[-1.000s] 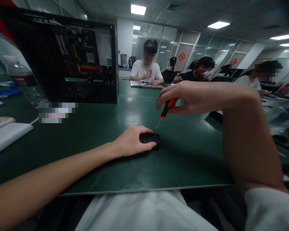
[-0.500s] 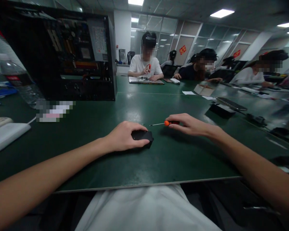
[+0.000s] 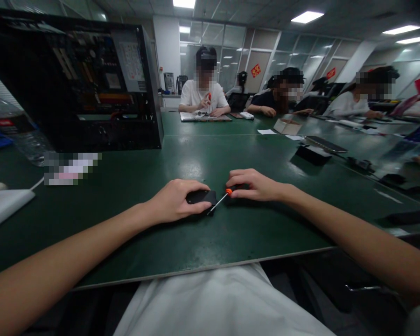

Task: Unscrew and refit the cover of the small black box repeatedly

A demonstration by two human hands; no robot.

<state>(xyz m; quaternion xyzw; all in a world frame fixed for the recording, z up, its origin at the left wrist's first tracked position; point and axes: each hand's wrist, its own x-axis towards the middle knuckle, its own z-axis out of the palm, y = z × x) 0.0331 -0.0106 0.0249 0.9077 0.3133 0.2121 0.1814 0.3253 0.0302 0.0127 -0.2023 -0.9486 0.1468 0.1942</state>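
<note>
Pressing a small black device (image 3: 201, 197) near the desk's (image 3: 182, 242) front edge, the left hand (image 3: 173, 201) (fingers together) faces the right hand (image 3: 254, 185), fingers pinching a screwdriver (image 3: 221, 199).

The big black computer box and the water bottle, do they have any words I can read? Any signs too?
None can be read.
White sticker inside the open black computer case: print too small.
Red label on the clear plastic water bottle: blurred.
Red diamond signs on the far glass wall: characters too blurred.

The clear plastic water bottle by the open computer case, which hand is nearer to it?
Left. The left hand rests on a small black device, toward the clear plastic water bottle; the right hand lies farther away.
</note>
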